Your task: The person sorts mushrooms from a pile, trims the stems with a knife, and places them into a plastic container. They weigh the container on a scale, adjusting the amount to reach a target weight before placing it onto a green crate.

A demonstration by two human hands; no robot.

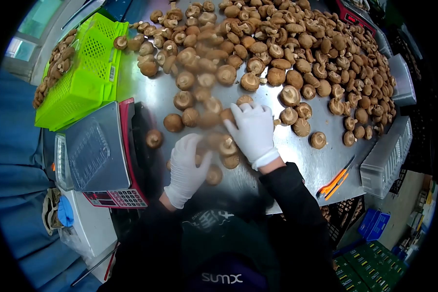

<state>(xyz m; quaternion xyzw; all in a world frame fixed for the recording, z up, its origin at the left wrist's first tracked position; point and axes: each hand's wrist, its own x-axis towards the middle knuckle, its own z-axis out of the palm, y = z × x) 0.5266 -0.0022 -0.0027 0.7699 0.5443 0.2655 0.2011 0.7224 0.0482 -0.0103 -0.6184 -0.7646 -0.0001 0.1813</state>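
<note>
Covering the metal worktop (151, 97), mushrooms (304, 65) heap from upper centre to upper right, thinning to loose ones mid-frame. Green crate (95, 51) upper left; scale (95, 151) below it, clear tray on its plate. Orange-handled cutter (333, 185) lower right, near clear plastic trays (382, 163). Blue curtain (14, 155) far left, blue basket (374, 225) lower right, off the worktop. Both hands white-gloved, reaching up from bottom of frame. Left hand (186, 168) just left of centre, fingers curved, thumb apart; mushroom shows in the gap, can't tell if held. Right hand (253, 129) higher, at centre, palm down, thumb and index beside a brown cap; blurred there, can't tell if grip has closed.
</note>
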